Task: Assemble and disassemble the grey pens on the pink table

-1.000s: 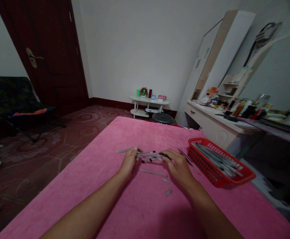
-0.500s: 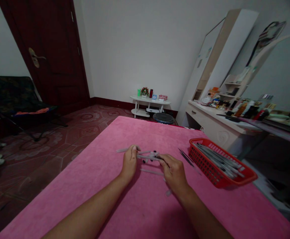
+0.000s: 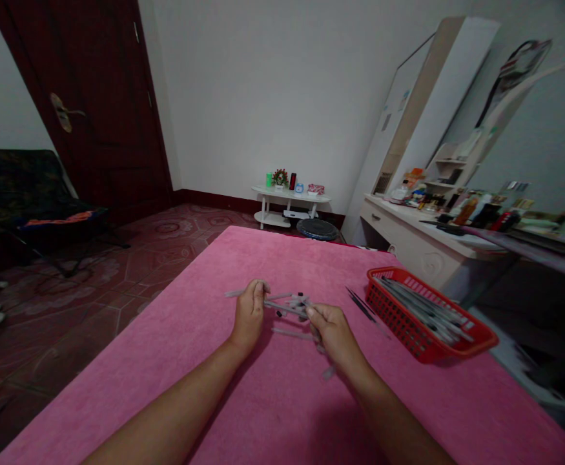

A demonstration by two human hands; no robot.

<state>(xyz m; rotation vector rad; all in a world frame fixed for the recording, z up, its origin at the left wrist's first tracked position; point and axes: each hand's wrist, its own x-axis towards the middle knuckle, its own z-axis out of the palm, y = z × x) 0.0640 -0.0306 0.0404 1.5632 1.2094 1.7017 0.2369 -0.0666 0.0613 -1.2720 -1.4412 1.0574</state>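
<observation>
A small heap of grey pen barrels and parts (image 3: pixel 292 303) lies on the pink cloth of the table (image 3: pixel 272 400). My left hand (image 3: pixel 249 315) is closed around a grey pen barrel whose end sticks out to the left. My right hand (image 3: pixel 331 330) rests just right of the heap, fingers curled and pinching a thin pen part at its edge. A loose grey barrel (image 3: pixel 289 334) lies between my two hands, and a small cap piece (image 3: pixel 329 372) sits by my right wrist.
A red plastic basket (image 3: pixel 427 316) with several grey pens stands to the right. Thin black refills (image 3: pixel 359 305) lie beside it. A cluttered dresser (image 3: pixel 456 226) is at the right, a small white table (image 3: pixel 289 203) by the far wall, a dark chair (image 3: pixel 30 206) and door at left.
My right hand has drawn back toward me and left, from the heap's right side to its near edge. My left hand has stayed in place on the barrel.
</observation>
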